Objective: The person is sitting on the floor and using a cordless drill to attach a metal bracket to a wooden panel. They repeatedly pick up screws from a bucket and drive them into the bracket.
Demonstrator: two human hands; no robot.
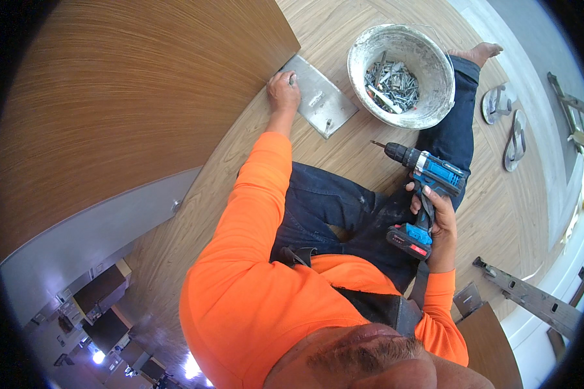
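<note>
My left hand (284, 92) rests at the edge of a flat metal plate (318, 96), beside the corner of a large wood-grain panel (175, 71). Its fingers are drawn together around a small greyish thing that I cannot make out. A small bolt or screw (328, 122) shows near the plate's other end. In my right hand (442, 214) is a blue and black cordless drill (440, 174), gripped by the handle above my leg. The drill's bit (377, 143) points left, clear of the plate.
Past the plate stands a whitish, stained bucket (442, 78) with many screws and anchors (396, 84) inside. Two flip-flops (515, 141) lie on the wood-look floor (480, 201) at right. A metal ladder (532, 295) is at lower right. My outstretched leg (451, 123) passes beside the bucket.
</note>
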